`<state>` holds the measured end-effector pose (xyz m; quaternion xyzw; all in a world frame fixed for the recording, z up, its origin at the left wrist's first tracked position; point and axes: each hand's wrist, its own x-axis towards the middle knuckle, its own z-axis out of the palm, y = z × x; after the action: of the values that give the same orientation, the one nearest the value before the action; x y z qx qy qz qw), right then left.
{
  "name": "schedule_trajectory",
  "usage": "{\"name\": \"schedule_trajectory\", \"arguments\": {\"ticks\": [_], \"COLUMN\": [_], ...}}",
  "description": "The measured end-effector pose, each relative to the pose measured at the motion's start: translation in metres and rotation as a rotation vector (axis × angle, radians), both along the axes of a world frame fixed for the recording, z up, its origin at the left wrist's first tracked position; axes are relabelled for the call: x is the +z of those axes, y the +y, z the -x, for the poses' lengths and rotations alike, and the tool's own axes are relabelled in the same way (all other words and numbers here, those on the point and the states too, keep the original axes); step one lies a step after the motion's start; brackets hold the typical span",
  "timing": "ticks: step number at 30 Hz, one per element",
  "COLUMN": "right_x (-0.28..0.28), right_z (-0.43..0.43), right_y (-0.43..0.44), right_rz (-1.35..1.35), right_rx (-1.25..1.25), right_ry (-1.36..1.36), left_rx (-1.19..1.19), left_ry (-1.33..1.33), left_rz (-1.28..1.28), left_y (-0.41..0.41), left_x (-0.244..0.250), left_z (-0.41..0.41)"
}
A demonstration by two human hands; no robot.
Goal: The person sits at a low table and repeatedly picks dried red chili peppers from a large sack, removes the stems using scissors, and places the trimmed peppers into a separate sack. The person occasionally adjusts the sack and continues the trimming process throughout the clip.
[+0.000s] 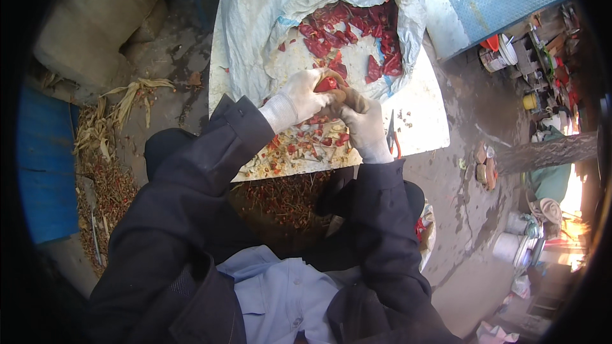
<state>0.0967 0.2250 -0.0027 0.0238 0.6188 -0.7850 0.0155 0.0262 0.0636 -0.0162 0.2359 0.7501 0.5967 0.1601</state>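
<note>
In its white knit glove, my left hand (pixel 308 93) is closed around a dried red chili pepper (pixel 327 84). My right hand (pixel 359 117), gloved too with stained fingertips, meets it at the pepper's near side; its fingertips are bunched together, and what they pinch is hidden. Beyond both hands, a white woven sack (pixel 267 33) lies with its mouth towards me, dried red chilies (pixel 318 48) spilling inside it. Red scraps, stems and seeds (pixel 306 145) litter the near part of the white board (pixel 425 119). Red-handled scissors or pliers (pixel 395 141) lie beside my right wrist.
A heap of stems and seeds (pixel 107 191) lies on the floor at left, near corn husks (pixel 129 100). More debris (pixel 282 200) sits below the board's near edge. At right stand a bucket (pixel 498 57), a wooden post (pixel 545 153) and white tubs (pixel 509 248).
</note>
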Motion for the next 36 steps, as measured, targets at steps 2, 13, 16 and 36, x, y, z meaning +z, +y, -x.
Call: {"name": "schedule_trajectory", "arguments": {"ticks": [2, 13, 16, 36], "right_x": [0.002, -0.067, -0.092, -0.037], "right_z": [0.003, 0.050, 0.058, 0.032], "right_y": [0.005, 0.057, 0.056, 0.032], "right_rz": [-0.026, -1.278, -1.382, -0.171], "right_rx": [-0.005, -0.239, -0.282, -0.255], "right_ry": [-0.034, -0.168, -0.110, -0.037], "left_rx": [0.029, 0.159, 0.168, 0.272], "left_ry": [0.145, -0.254, -0.241, 0.077], "left_rz": [0.083, -0.298, -0.243, 0.090], "left_y": [0.002, -0.027, -0.031, -0.021], "left_x": [0.003, 0.050, 0.054, -0.005], "left_z": [0.001, 0.017, 0.012, 0.034]}}
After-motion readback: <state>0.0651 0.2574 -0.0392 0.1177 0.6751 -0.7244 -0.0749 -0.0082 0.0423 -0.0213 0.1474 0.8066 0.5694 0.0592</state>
